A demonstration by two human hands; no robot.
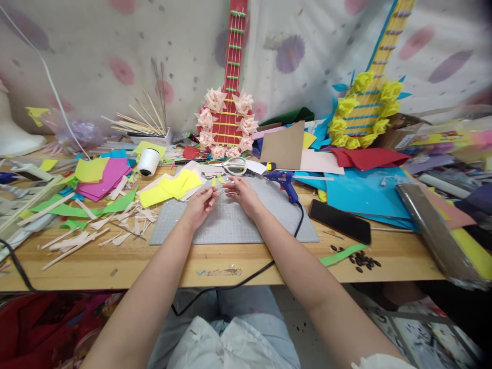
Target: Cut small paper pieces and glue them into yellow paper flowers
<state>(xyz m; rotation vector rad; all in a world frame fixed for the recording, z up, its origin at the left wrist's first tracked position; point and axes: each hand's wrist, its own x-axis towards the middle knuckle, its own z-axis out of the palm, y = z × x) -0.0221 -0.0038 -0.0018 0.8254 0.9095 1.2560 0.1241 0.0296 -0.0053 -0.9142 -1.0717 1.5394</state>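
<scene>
Head view: both hands rest over the grey cutting mat [234,220] on the wooden table [115,261]. Left hand [200,205] and right hand [242,193] meet fingertip to fingertip, pinching a small pale piece of paper [222,190] between them; fingers loosely curled, not clenched. The piece is too small to tell its shape. Just beyond the fingertips lie white-handled scissors [232,165] and grey paper offcuts. Yellow paper sheets [169,187] sit just left of the left fingers. Blue glue gun [284,182] lies just right of the right fingers, its black cord trailing over the table edge. Black phone [340,221] lies further right, well apart.
</scene>
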